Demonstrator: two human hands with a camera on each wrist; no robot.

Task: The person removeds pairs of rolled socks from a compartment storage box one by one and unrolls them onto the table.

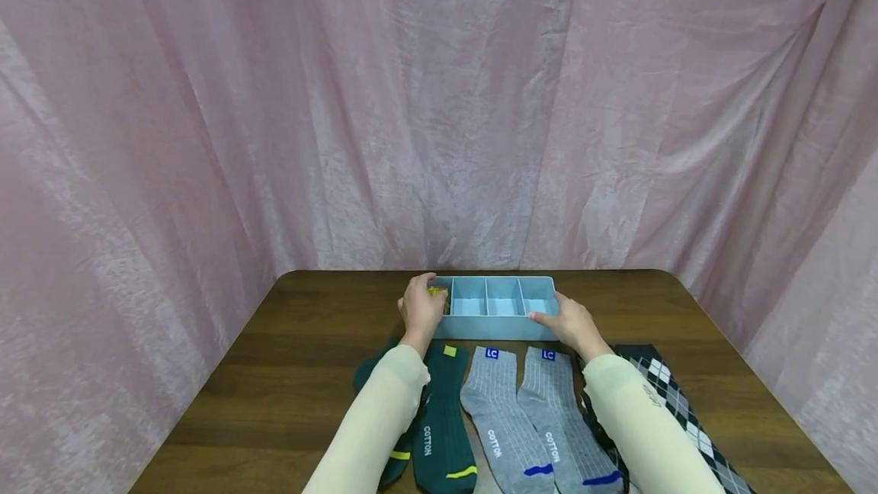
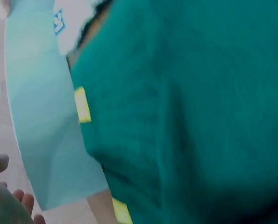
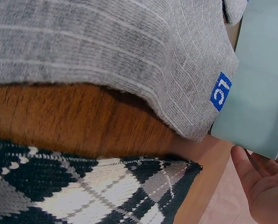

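Note:
A light blue divided box (image 1: 497,328) stands on the table just beyond a row of socks. My left hand (image 1: 421,306) grips its left end, near a compartment where something yellow and dark (image 1: 437,291) shows, partly hidden by the fingers. At the opposite end, my right hand (image 1: 571,323) holds the box with the thumb over the front rim and the fingers at the side. The other compartments in view look bare inside. Nearest the left forearm lie dark green socks (image 1: 446,418) with yellow marks. Grey ribbed socks (image 1: 504,418) with blue labels lie between the forearms.
Black, white and grey argyle socks (image 1: 675,395) lie at the right, partly under the right sleeve (image 1: 645,418). The brown wooden table (image 1: 288,372) ends at a pink curtain (image 1: 439,113) behind.

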